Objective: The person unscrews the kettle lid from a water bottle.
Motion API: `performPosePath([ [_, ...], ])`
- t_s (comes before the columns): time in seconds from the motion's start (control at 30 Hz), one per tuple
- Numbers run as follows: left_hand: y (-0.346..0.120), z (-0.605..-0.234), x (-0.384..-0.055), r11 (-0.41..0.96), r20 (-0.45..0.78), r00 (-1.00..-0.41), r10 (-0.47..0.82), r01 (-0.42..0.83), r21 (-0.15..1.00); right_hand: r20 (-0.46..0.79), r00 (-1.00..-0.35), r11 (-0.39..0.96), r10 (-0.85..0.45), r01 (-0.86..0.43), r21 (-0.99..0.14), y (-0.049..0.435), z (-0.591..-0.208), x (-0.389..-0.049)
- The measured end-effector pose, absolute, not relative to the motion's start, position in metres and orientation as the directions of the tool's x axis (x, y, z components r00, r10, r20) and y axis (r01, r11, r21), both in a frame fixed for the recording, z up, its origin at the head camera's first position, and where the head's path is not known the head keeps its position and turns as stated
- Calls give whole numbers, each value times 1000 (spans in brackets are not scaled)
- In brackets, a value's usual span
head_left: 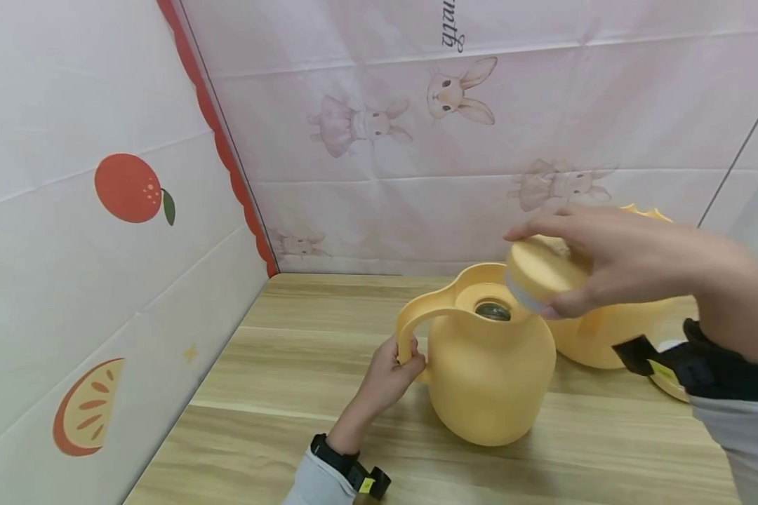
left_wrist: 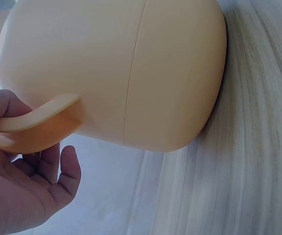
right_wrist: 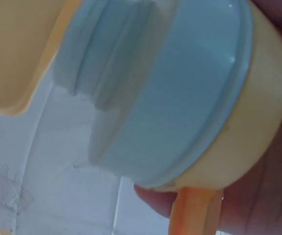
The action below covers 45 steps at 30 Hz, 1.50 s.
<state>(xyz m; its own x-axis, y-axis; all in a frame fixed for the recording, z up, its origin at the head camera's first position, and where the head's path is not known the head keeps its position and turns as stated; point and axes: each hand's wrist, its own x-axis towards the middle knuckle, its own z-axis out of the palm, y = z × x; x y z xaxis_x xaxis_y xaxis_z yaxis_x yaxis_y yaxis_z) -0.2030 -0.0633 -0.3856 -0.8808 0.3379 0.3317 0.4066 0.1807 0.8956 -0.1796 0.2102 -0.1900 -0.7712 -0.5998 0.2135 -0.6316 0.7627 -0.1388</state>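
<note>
A yellow thermos jug (head_left: 489,379) stands upright on the wooden table, its round mouth (head_left: 493,310) uncovered. My left hand (head_left: 388,375) grips the lower part of the jug's handle (head_left: 410,319); in the left wrist view its fingers (left_wrist: 70,171) curl under the handle loop. Above the right side of the jug's rim, my right hand (head_left: 632,259) holds the tilted lid (head_left: 546,270) by its edges. In the right wrist view the lid (right_wrist: 180,93) shows a yellow top, a pale wide ring and a narrower threaded plug pointing toward the jug.
Behind the right hand, a second yellow vessel (head_left: 596,340) stands on the wooden table (head_left: 303,337). A round yellow-rimmed item (head_left: 669,386) lies beside it, partly hidden by the right wrist strap. Printed sheets with rabbits (head_left: 457,95) and fruit (head_left: 129,188) line the back and left.
</note>
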Motion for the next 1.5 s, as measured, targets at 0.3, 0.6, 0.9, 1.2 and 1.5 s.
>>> performPosePath([
  [0.3,-64,-387,-204,181,335,-880,338,409,894,231,-815,813,-531,-567,-131,239,-201,-176],
  [0.6,-64,-385,-204,202,331,-883,332,409,890,180,-845,834,-504,-530,-150,259,-215,-179],
  [0.9,-65,-416,-224,204,355,-880,315,428,880,125,-888,864,-442,-459,-207,268,-234,-179],
  [1.2,-62,-387,-203,217,336,-887,317,413,884,116,-892,870,-437,-452,-196,270,-253,-181],
  [1.5,-63,-418,-224,195,336,-889,310,405,893,92,-894,866,-438,-448,-222,278,-275,-185],
])
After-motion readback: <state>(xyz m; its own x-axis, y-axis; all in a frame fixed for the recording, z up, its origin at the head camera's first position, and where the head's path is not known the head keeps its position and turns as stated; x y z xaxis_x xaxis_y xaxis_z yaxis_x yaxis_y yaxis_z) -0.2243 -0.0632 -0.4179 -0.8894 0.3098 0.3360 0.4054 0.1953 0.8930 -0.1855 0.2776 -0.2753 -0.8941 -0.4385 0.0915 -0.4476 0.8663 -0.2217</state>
